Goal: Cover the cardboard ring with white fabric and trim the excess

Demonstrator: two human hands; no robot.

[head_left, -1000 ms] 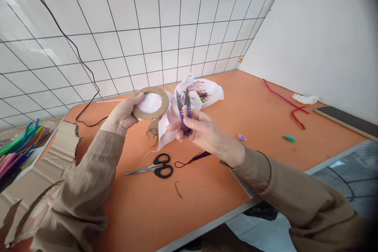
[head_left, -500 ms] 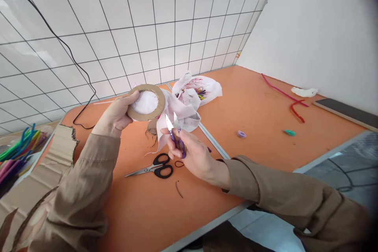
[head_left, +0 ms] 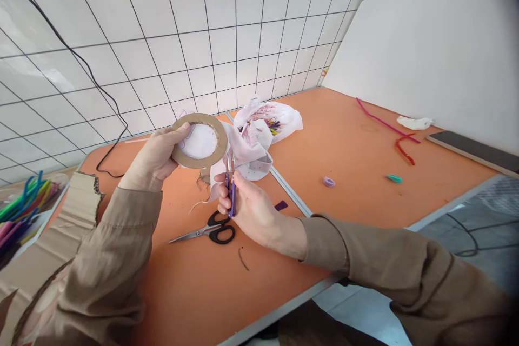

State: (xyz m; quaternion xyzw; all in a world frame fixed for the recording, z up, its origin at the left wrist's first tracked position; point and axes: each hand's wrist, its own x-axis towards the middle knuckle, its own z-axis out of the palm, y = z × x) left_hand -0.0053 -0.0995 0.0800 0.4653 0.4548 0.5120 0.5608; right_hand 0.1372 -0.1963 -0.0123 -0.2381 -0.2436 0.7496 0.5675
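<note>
My left hand [head_left: 156, 157] pinches the left side of a round cardboard ring [head_left: 219, 146], its thumb on the front face. White fabric [head_left: 199, 141] fills the ring's middle, and more pale pink fabric [head_left: 243, 154] hangs from its right side. Small purple-handled scissors [head_left: 231, 194] are held upright in my right hand [head_left: 255, 208]. Their blades stand by the fabric just right of the ring's lower edge; whether they touch it cannot be told. Black-handled scissors [head_left: 221, 230] lie on the orange table [head_left: 194, 286] below my hands.
A white plastic bag [head_left: 290, 119] with coloured strands lies behind the fabric. Torn cardboard [head_left: 83, 200] and a bin of coloured pipe cleaners [head_left: 36, 200] are at the left. A lilac roll [head_left: 328, 181], green piece [head_left: 394, 178], red pipe cleaner [head_left: 405, 152] and dark board [head_left: 470, 148] lie right.
My right hand has moved slightly left with the purple scissors, whose blades are now closer together and nearer the ring. My left hand still holds the ring.
</note>
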